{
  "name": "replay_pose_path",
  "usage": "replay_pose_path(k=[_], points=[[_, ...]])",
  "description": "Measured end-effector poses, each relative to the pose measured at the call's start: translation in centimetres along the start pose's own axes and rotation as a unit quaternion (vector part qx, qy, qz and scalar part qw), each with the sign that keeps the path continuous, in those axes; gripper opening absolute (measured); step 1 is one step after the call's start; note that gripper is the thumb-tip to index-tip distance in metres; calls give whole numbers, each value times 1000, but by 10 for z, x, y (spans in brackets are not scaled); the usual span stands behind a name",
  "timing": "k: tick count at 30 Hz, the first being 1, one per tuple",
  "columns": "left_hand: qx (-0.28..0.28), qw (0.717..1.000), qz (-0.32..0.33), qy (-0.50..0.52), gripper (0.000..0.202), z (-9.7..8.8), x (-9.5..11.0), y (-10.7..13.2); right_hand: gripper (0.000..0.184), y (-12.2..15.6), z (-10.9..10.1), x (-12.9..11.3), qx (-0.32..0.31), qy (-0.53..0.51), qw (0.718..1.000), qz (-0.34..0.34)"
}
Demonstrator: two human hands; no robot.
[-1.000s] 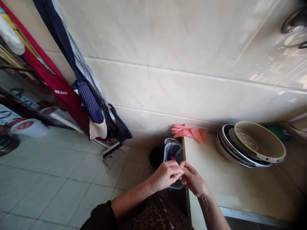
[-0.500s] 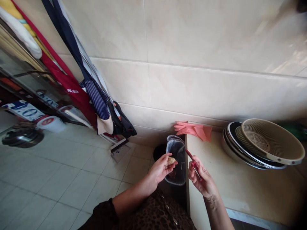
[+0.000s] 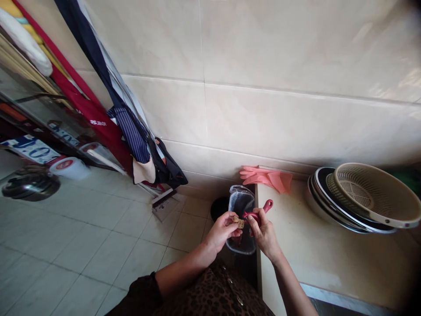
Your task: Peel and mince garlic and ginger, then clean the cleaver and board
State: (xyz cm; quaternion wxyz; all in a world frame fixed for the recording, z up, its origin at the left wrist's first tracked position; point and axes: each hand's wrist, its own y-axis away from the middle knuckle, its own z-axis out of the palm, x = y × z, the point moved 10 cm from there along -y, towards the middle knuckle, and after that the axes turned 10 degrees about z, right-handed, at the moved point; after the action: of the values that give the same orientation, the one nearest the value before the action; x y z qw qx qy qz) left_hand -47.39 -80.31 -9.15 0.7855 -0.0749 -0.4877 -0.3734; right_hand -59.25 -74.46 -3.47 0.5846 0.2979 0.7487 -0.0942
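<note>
A tiled kitchen corner: on a beige countertop (image 3: 322, 263) against the wall, a tan plastic colander (image 3: 371, 193) rests on stacked plates (image 3: 324, 206), near pink rubber gloves (image 3: 266, 179). Over a plastic-lined bin (image 3: 241, 202) beside the counter, the left hand (image 3: 223, 232) pinches a small tan lump (image 3: 238, 222); the right hand (image 3: 263, 233) grips a red-handled peeler (image 3: 258, 215).
</note>
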Motion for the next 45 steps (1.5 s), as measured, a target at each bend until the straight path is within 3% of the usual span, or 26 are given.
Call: replay_pose_path(k=[7,11,18,23,28,34,37,42,45], points=[[6,997,28,-73,39,-3,-1,-5,22,0,-7,-7,80,95,991,-58],[6,997,31,-76,38,0,-3,-6,22,4,3,-2,70,129,987,-68],[35,995,24,-91,35,-1,-5,-6,19,7,11,-1,44,101,991,-71],[22,996,24,-82,38,-3,-6,-5,21,-1,16,5,21,97,993,-64],[-17,996,29,-84,42,-8,-5,-5,21,-15,17,21,20,93,995,-42],[-17,995,32,-98,39,-21,-9,-10,17,-26,32,30,4,98,995,-27],[-23,995,29,-95,35,-22,-10,-9,19,-31,34,41,-13,53,998,10],[-71,995,39,-53,33,-13,-6,-5,29,-36,16,75,-9,-27,994,106],[-56,995,33,-71,34,-15,-9,-8,29,-33,4,73,20,8,996,89]])
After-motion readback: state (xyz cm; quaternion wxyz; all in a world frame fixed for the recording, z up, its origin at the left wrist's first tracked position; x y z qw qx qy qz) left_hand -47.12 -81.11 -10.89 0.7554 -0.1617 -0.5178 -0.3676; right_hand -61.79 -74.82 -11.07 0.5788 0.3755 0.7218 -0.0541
